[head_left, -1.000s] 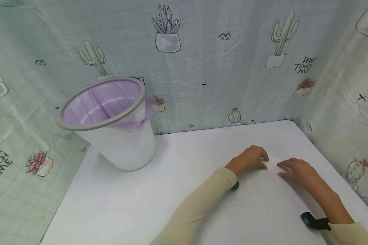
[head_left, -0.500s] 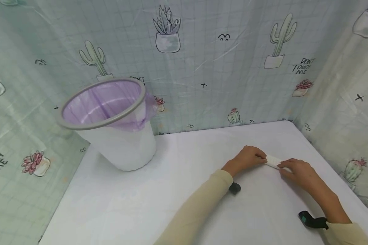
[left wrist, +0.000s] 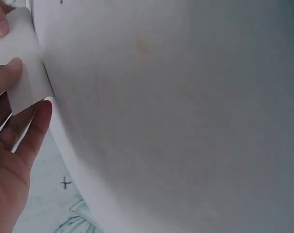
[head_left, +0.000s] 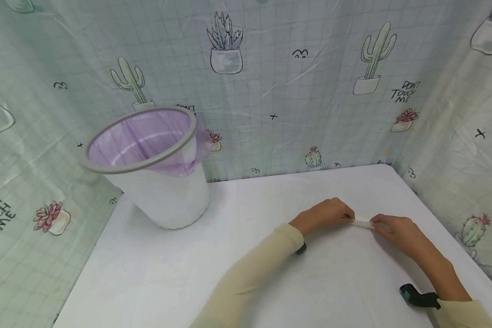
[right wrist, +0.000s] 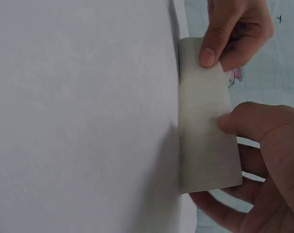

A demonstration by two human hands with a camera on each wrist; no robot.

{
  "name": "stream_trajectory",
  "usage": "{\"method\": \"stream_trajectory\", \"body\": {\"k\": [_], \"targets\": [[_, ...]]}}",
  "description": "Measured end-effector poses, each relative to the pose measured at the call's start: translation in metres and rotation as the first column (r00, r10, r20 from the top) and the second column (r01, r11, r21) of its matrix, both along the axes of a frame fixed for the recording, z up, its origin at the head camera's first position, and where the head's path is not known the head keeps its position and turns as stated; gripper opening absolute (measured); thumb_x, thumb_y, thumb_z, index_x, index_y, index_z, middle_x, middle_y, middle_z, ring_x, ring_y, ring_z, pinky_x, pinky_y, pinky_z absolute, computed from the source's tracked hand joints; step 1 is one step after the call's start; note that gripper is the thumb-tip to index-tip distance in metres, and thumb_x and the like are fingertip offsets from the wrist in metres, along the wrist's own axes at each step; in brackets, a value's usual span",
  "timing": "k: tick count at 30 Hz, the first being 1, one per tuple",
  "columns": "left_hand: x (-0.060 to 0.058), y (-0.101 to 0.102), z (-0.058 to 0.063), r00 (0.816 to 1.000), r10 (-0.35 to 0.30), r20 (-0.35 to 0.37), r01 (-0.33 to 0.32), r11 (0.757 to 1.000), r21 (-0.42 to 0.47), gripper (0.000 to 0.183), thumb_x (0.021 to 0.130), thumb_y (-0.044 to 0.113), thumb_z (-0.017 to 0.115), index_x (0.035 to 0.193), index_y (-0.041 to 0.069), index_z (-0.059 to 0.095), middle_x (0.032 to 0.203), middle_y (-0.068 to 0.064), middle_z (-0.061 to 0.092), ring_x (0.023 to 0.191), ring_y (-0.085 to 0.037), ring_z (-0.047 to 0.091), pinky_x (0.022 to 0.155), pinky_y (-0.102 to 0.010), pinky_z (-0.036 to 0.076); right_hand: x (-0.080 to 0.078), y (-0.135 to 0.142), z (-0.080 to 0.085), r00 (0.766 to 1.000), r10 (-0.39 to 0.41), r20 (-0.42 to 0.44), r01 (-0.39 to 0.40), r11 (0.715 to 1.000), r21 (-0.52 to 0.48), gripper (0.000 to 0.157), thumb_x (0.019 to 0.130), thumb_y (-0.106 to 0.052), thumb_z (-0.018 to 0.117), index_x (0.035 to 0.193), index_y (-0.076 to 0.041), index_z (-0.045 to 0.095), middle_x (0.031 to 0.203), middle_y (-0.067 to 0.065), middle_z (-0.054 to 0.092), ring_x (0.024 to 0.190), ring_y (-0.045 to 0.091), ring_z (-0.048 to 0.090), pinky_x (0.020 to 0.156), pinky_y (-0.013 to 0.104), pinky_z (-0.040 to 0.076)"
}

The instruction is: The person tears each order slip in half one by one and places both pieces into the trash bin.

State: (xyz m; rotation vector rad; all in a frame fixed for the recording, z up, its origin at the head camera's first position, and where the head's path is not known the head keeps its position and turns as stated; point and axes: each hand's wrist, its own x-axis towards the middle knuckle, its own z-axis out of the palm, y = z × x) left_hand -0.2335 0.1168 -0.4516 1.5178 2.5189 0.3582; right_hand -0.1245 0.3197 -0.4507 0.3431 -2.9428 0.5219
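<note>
Between the two hands is a folded piece of white paper [head_left: 363, 223], seen almost edge-on as a thin strip in the head view. The right wrist view shows the folded paper [right wrist: 203, 141] as a long flat band with a straight cut end. My left hand [head_left: 325, 213] pinches one end, thumb on the face turned to that camera. My right hand [head_left: 399, 228] pinches the other part, its thumb [right wrist: 229, 122] on the near face and its fingers behind. In the left wrist view, the paper [left wrist: 28, 73] lies between the left thumb and fingers.
A white bin [head_left: 168, 200] with a grey rim and purple liner stands at the table's back left. The white table [head_left: 250, 255] is bordered by curtains [head_left: 254, 91] printed with cacti. Black wrist devices [head_left: 418, 298] sit under both forearms.
The paper has turned from a broader flat piece to a thin strip in the head view. My left hand has shifted slightly left, its fingers now closer together. The right hand has barely moved.
</note>
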Motion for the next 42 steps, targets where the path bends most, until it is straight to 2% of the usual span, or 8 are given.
{"method": "stream_trajectory", "body": {"k": [5,11,19,22,26,31,38,42], "targets": [[0.004,-0.011,0.005,0.998,-0.067,0.005,0.067,0.998,0.005,0.018,0.105,0.021,0.06,0.113,0.017,0.076,0.101,0.013,0.07,0.082,0.005,0.054,0.075,-0.005,0.041,0.004,-0.005,0.0,0.984,0.075,-0.161,-0.074,0.997,0.011,0.01,0.085,-0.007,0.079,0.094,-0.007,0.076,0.09,0.011,0.076,0.077,0.029,0.072,0.066,0.045,0.057],[0.007,-0.021,0.003,0.996,-0.065,0.055,0.06,0.994,0.086,0.02,0.105,0.022,0.06,0.117,0.017,0.075,0.105,0.013,0.071,0.087,0.008,0.055,0.08,-0.003,0.04,0.005,-0.009,0.002,0.963,0.08,-0.257,-0.082,0.997,0.004,0.012,0.081,-0.008,0.083,0.092,-0.007,0.078,0.087,0.008,0.077,0.079,0.031,0.073,0.068,0.047,0.058],[0.012,-0.036,0.016,0.994,-0.035,0.103,0.009,0.972,0.236,0.023,0.105,0.023,0.059,0.119,0.014,0.075,0.11,0.01,0.074,0.089,0.009,0.058,0.081,-0.004,0.042,0.008,-0.018,0.008,0.902,0.107,-0.419,-0.127,0.992,-0.019,0.024,0.07,-0.002,0.088,0.092,-0.007,0.08,0.085,0.004,0.078,0.075,0.026,0.075,0.064,0.025,0.056],[0.014,-0.045,0.024,0.994,-0.013,0.11,-0.019,0.959,0.283,0.023,0.105,0.022,0.059,0.119,0.013,0.075,0.111,0.007,0.074,0.091,0.01,0.059,0.082,-0.004,0.042,0.008,-0.024,0.015,0.893,0.115,-0.435,-0.144,0.989,-0.035,0.024,0.07,-0.003,0.088,0.092,-0.008,0.08,0.085,0.003,0.078,0.075,0.025,0.075,0.066,0.013,0.052],[0.017,-0.056,0.033,0.992,0.014,0.122,-0.054,0.941,0.333,0.023,0.105,0.022,0.059,0.119,0.013,0.075,0.113,0.006,0.075,0.095,0.011,0.06,0.084,-0.004,0.043,0.009,-0.034,0.026,0.904,0.115,-0.412,-0.156,0.986,-0.067,0.021,0.074,-0.003,0.087,0.093,-0.007,0.08,0.086,0.003,0.078,0.075,0.022,0.074,0.066,0.009,0.049],[0.02,-0.069,0.038,0.991,0.039,0.13,-0.086,0.921,0.38,0.024,0.105,0.023,0.06,0.12,0.011,0.074,0.115,0.005,0.075,0.104,0.008,0.062,0.089,-0.005,0.043,0.01,-0.047,0.037,0.914,0.103,-0.391,-0.15,0.984,-0.091,0.019,0.076,-0.004,0.086,0.094,-0.008,0.08,0.087,0.002,0.078,0.075,0.02,0.073,0.064,0.015,0.053],[0.025,-0.088,0.043,0.987,0.07,0.142,-0.126,0.892,0.435,0.021,0.104,0.023,0.061,0.117,0.013,0.075,0.113,0.006,0.075,0.103,0.01,0.061,0.09,-0.006,0.043,0.009,-0.063,0.044,0.919,0.127,-0.373,-0.175,0.98,-0.099,0.019,0.079,-0.007,0.085,0.097,-0.009,0.08,0.089,0.003,0.078,0.079,0.022,0.074,0.065,0.035,0.06],[0.026,-0.099,0.046,0.985,0.085,0.148,-0.143,0.881,0.451,0.02,0.104,0.022,0.062,0.116,0.014,0.075,0.115,0.005,0.075,0.107,0.007,0.062,0.093,-0.007,0.043,0.005,-0.07,0.046,0.908,0.158,-0.389,-0.214,0.971,-0.105,0.019,0.079,-0.007,0.085,0.097,-0.011,0.08,0.089,0.002,0.078,0.077,0.02,0.074,0.064,0.029,0.059]]}}
